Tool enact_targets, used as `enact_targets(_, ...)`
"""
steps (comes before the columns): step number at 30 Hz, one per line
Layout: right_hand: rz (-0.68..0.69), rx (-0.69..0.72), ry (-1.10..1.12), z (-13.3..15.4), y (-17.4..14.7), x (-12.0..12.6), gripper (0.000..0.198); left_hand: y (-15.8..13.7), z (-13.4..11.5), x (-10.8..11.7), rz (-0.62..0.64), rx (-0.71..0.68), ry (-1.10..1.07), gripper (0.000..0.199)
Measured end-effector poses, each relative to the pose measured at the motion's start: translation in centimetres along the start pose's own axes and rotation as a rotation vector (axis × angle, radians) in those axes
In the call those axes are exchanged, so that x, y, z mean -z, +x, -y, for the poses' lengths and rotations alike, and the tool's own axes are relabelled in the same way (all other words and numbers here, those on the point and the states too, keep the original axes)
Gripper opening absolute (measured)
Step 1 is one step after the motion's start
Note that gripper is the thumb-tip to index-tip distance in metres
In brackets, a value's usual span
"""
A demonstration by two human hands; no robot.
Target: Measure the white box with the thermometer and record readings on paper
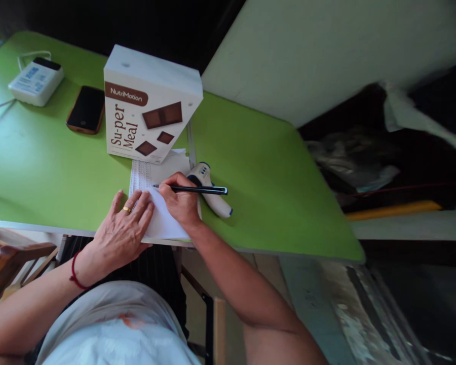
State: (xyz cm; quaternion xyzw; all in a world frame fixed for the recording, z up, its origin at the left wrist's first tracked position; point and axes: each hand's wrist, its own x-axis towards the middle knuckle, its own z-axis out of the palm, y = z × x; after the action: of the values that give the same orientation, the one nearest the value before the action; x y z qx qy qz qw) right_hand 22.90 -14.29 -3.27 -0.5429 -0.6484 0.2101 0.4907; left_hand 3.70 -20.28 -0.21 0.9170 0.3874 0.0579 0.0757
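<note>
A black pen [209,190] is pinched in my right hand [182,200], its tip on or just above a white sheet of paper [163,223]. Small rows of writing or print cover the paper's upper left part. My left hand [127,225] lies flat across the sheet's left edge, fingers stretched out, with a ring on one finger. Behind the paper stands a white box [155,109] marked "NutriMotion Su-per Meal", at the sheet's far end. Partly hidden by my right hand and the pen, a white and blue gun-shaped thermometer [218,204] lies on the table.
The green table [258,177] has its front edge close to my body. A phone [85,109] lies left of the box. Farther left sits a white device [37,81] with a cable. A wall rises behind the table's right side, and a shelf with plastic bags [349,159] is beyond.
</note>
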Motion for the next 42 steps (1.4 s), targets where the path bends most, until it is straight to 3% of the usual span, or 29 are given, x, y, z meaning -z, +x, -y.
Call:
enact_targets(34,0.038,-0.003,-0.038,-0.8,-0.2,-0.3,0.019,0.1,0.0,-0.3,-0.008,-0.001,-0.001,0.089)
enact_targets(39,0.022,0.122,-0.120,-0.5,-0.1,0.5,0.014,-0.5,0.5,-0.1,-0.049,-0.023,-0.097,0.092)
enact_targets(42,0.125,0.324,-0.306,-0.6,0.5,2.1,0.015,-0.8,3.3,2.0,-0.079,-0.018,-0.325,0.090)
